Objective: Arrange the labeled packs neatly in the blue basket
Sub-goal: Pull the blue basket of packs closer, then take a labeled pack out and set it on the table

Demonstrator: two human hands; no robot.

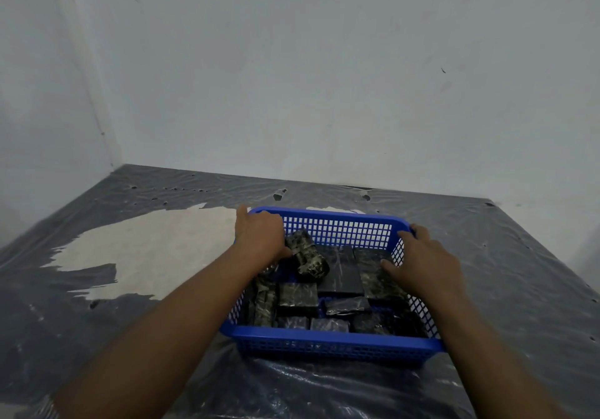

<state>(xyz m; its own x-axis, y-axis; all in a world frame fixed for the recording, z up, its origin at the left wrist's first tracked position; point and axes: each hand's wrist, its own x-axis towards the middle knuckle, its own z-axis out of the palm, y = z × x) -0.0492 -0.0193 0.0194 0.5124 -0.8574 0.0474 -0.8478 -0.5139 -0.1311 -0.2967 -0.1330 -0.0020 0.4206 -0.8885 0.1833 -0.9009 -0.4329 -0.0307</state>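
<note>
A blue perforated plastic basket (pixel 331 342) stands on the plastic-covered surface in front of me. Several dark, plastic-wrapped packs lie inside it, mostly flat. One pack (pixel 306 256) sits tilted above the others near the far left corner. My left hand (pixel 259 235) reaches over the basket's left rim with its fingers on that tilted pack. My right hand (pixel 422 261) rests at the far right corner, thumb over the rim and fingers spread down onto a flat pack (pixel 376 275) by the right wall.
The surface is covered with wrinkled, torn grey plastic sheet (pixel 503 272), and a bare pale patch (pixel 156 249) shows left of the basket. White walls (pixel 324 77) meet in a corner at the back left.
</note>
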